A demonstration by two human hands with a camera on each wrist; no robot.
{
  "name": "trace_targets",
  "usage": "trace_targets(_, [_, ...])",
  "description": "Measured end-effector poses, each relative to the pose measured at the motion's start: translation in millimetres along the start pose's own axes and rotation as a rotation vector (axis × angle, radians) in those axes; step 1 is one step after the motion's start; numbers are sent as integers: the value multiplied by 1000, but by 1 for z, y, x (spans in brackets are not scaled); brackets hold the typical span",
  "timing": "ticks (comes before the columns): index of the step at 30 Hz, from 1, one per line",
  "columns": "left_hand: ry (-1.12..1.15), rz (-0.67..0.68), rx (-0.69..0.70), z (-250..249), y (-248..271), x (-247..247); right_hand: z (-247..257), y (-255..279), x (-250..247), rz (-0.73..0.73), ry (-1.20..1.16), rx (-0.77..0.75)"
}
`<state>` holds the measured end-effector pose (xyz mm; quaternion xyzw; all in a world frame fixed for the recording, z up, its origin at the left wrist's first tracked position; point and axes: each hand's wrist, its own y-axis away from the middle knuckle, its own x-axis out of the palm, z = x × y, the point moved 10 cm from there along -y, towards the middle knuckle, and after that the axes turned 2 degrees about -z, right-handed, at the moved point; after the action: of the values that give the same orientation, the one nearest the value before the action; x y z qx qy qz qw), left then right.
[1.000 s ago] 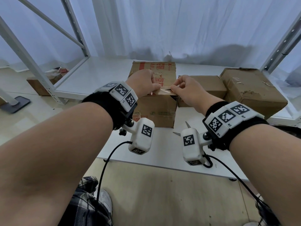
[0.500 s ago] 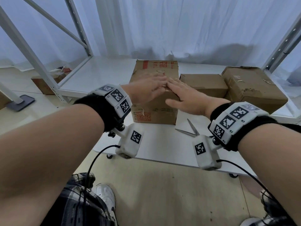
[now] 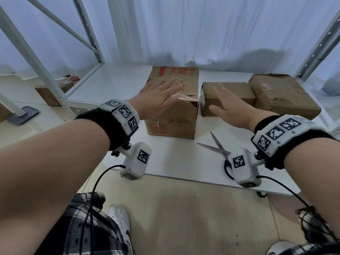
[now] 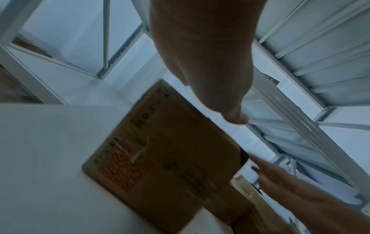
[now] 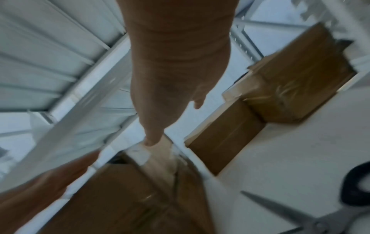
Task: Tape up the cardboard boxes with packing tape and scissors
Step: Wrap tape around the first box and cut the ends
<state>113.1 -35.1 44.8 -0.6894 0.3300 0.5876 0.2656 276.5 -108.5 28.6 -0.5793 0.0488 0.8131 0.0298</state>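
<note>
Both bare forearms are reaching forward, each wearing a black wristband with white marker blocks. The left hand [image 3: 158, 100] is spreading flat, fingers straight, palm down. The right hand [image 3: 230, 109] is stretching out likewise, fingers straight and slightly apart, gripping nothing.

- Tall box [image 3: 173, 102] occupies the table's [image 3: 176, 162] centre; low box [image 3: 228, 96] stands just beside it on the right, a narrow gap between them.
- Large box [image 3: 283, 94] sits against the low box, closing the right end up to the rack post [image 3: 320, 43].
- Open scissors [image 3: 215, 147] lie on the front strip of the table.
- Bare table surface lies left of the tall box and behind all three boxes.
</note>
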Motion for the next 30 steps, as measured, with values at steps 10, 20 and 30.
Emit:
trace_targets(10, [176, -185, -18, -1, -10, -8, 55, -22, 20, -114, -124, -149])
trace_targets(20, [65, -234, -11, 4, 5, -19, 41, -16, 23, -47, -126, -58])
trace_targets(30, [255, -455, 140, -118, -20, -50, -49, 59, -25, -127, -53, 133])
